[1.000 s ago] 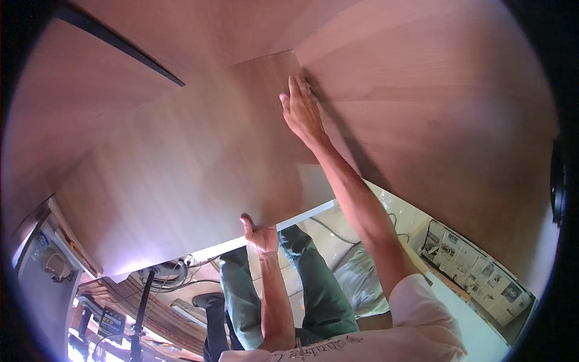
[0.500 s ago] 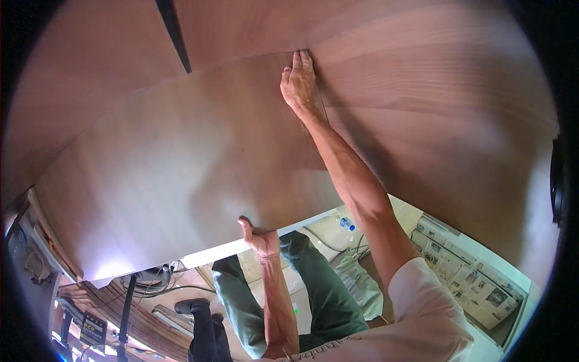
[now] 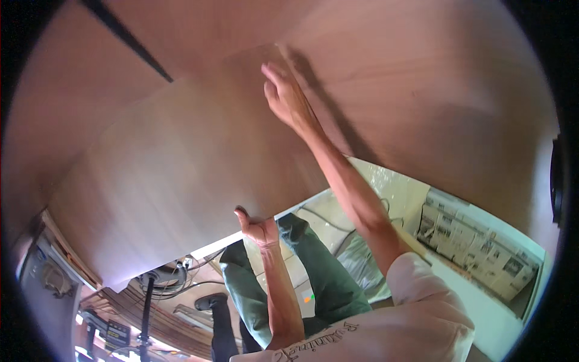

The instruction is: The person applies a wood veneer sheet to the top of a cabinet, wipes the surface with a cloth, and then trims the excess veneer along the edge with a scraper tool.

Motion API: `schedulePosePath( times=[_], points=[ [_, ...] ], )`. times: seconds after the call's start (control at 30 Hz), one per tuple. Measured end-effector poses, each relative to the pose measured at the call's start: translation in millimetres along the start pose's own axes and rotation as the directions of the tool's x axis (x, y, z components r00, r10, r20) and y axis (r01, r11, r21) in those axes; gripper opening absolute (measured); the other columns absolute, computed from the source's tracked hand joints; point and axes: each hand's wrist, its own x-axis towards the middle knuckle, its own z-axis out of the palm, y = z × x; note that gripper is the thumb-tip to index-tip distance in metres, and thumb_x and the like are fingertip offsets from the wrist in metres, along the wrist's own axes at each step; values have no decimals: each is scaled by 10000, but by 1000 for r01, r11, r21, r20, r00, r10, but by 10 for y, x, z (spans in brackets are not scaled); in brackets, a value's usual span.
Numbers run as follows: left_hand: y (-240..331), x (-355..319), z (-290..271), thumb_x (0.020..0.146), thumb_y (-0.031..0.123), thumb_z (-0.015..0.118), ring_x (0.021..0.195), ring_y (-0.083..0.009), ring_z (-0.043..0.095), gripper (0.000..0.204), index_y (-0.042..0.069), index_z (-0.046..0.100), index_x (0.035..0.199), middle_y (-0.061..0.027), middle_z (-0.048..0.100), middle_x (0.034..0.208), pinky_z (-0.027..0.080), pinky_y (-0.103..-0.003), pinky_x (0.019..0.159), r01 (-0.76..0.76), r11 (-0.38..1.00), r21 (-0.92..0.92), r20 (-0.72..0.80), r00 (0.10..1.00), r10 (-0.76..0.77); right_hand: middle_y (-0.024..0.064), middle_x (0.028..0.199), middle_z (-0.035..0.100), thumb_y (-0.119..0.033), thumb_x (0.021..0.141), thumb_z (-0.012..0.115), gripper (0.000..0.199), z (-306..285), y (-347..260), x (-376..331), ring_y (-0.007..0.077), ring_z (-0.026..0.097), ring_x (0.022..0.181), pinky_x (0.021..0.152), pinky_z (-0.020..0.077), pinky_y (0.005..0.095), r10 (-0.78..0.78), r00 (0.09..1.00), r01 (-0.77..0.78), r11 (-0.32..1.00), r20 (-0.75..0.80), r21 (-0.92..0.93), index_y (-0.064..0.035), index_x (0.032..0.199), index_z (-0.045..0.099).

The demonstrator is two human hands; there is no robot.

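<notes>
Two bare hands work at a wood-grain panel (image 3: 163,175), which fills the centre and left of the frame and slants down toward the lower left. The left hand (image 3: 260,232), just below the centre, grips the panel's near edge: its thumb lies on the upper face, apart from the palm, while its other fingers pass under the edge and are hidden. The right hand (image 3: 284,96), in the upper middle, is near the panel's far right corner, its fingers loosely parted and grasping nothing visible; blur makes it impossible to tell whether the fingertips touch the surface.

A wide wood-grain board (image 3: 458,114) spans the upper right, with a soft shadow beside the right forearm. A dark narrow strip (image 3: 129,42) runs diagonally at the upper left. At the lower right sits a newspaper-lined tray (image 3: 476,256). Between the forearms, at the lower centre, are green trousers (image 3: 329,274), with a crumpled pale-green cloth (image 3: 365,265) just to their right. Dark cables (image 3: 166,280) and a black pole (image 3: 146,311) occupy the lower left, near a dark shoe (image 3: 211,300).
</notes>
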Motion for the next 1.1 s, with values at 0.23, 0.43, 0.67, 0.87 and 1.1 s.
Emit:
schedulePosePath(
  times=[0.23, 0.43, 0.67, 0.87, 1.1],
  points=[
    [10, -50, 77, 899, 330, 651, 1250, -260, 469, 449, 100, 556, 1272, -50, 547, 1324, 341, -481, 1086, -33, 976, 217, 31, 999, 26, 113, 1141, 637, -1, 877, 586, 336, -1403, -154, -2550, 241, 605, 1042, 864, 491, 342, 555, 820, -531, 829, -138, 176, -62, 1207, 606],
    [-87, -78, 52, 898, 338, 648, 1248, -250, 469, 462, 99, 549, 1281, -47, 545, 1327, 348, -464, 1084, 2, 960, 280, 48, 999, -16, 69, 1179, 571, -252, 870, 700, 540, -979, 557, -3422, 195, 570, 1049, 863, 487, 373, 874, 309, -714, -46, 374, 699, -37, 1318, 489],
    [70, -78, 60, 847, 258, 707, 1263, -279, 469, 495, 80, 557, 1284, -77, 535, 1365, 333, -482, 1102, 22, 982, 186, 71, 997, -36, -42, 890, 650, -358, 856, 707, 346, -953, 266, -3440, 79, 598, 833, 720, 453, 270, 819, 393, -728, -1, 418, 686, -112, 1091, 642],
    [-97, -169, 180, 890, 289, 660, 1234, -251, 490, 453, 84, 549, 1279, -61, 556, 1324, 365, -461, 1077, -21, 971, 238, 77, 997, 2, -11, 1006, 632, -307, 880, 691, 341, -475, -158, -3409, 122, 605, 881, 711, 483, 319, 821, 386, -271, -334, 420, 903, -130, 1134, 549],
    [-18, -153, 152, 884, 287, 665, 1239, -252, 487, 407, 93, 591, 1235, -57, 567, 1313, 356, -457, 1083, -17, 973, 231, 59, 998, 3, 47, 998, 664, -280, 857, 728, 345, -440, -438, -3506, 157, 641, 853, 721, 532, 347, 816, 370, -452, -259, 444, 854, -46, 1086, 622]
  ],
)
